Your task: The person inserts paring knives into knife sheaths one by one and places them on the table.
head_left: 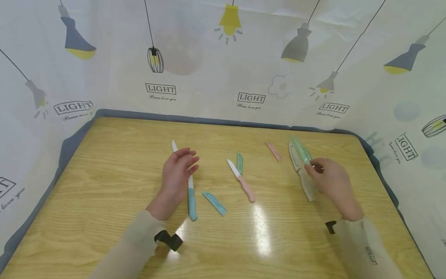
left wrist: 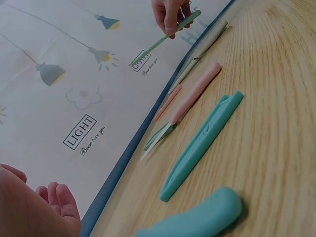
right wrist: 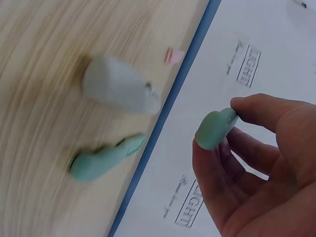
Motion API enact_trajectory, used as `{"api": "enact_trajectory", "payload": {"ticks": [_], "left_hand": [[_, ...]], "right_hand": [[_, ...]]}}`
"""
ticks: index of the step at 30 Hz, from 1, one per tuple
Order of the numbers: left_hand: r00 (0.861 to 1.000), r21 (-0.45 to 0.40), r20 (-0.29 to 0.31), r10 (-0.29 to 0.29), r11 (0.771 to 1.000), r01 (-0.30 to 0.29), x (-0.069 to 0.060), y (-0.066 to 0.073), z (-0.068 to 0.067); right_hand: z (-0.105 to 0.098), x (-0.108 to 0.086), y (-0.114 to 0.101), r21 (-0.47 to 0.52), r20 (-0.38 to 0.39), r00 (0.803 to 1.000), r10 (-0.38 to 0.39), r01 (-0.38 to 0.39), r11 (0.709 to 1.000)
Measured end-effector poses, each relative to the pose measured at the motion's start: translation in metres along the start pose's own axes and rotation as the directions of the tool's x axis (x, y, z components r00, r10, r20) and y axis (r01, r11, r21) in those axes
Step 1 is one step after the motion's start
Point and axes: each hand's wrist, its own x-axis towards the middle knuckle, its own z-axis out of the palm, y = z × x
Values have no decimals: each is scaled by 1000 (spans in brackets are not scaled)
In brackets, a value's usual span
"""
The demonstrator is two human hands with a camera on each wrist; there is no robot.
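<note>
Green knife [head_left: 300, 150] pinched in right fingers [right wrist: 259, 111]; relaxed, empty left fingers [head_left: 187, 159] partly hide blue knife [head_left: 192, 203].

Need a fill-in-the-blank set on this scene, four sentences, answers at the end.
1. The object pinched by the right hand is coloured ____.
2. The pink-handled knife has a blade coloured ____.
3. In the head view, the left hand partly hides the blade of a knife whose handle is ____.
4. The boxed word printed on the backdrop reads ____.

Missing words: green; white; blue; LIGHT.
</note>
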Motion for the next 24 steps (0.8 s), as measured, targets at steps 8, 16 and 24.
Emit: {"api": "enact_trajectory", "payload": {"ticks": [8, 16, 24], "left_hand": [[1000, -3, -3, -1, 1000, 1, 1, 7, -9], [1000, -9, -9, 2, 1000, -2, 0, 12, -14], [1000, -18, -6, 11, 1000, -11, 1, 12, -20]], "right_hand": [[-7, 4, 35, -27, 70, 995, 72, -70, 997], [-11, 10, 55, -85, 163, 976, 143, -131, 988], [-10, 14, 64, -133, 208, 965, 159, -133, 982]]}}
